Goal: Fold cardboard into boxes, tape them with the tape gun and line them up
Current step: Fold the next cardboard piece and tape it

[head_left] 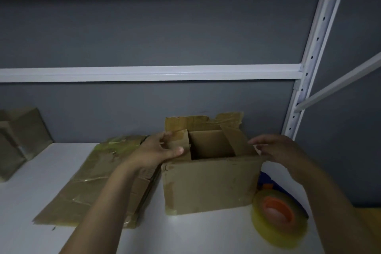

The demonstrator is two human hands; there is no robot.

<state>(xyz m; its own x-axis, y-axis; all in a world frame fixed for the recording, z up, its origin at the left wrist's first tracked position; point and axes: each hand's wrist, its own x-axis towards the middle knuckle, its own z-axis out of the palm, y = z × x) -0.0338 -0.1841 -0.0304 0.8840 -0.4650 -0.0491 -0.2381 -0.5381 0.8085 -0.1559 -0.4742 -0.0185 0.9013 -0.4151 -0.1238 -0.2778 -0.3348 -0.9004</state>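
Head view: your worktop (pixel 185 233) carries an open box (pixel 210 183).
Flattened cardboard (pixel 92 187) lies to its left, tape gun (pixel 278 214) right; your left hand (pixel 158 150) pinches the left flap, right hand (pixel 276 148) loose-fingered at the right flap.

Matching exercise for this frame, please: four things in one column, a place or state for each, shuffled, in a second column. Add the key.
Column 1
1. open box
2. flat cardboard stack
3. tape roll
4. left hand

Column 2
A. lies flat, left of the box
B. grips the box's left flap
C. stands upright, top flaps not closed
D. right of the box at its front corner, orange core

Pairs: 1-C, 2-A, 3-D, 4-B
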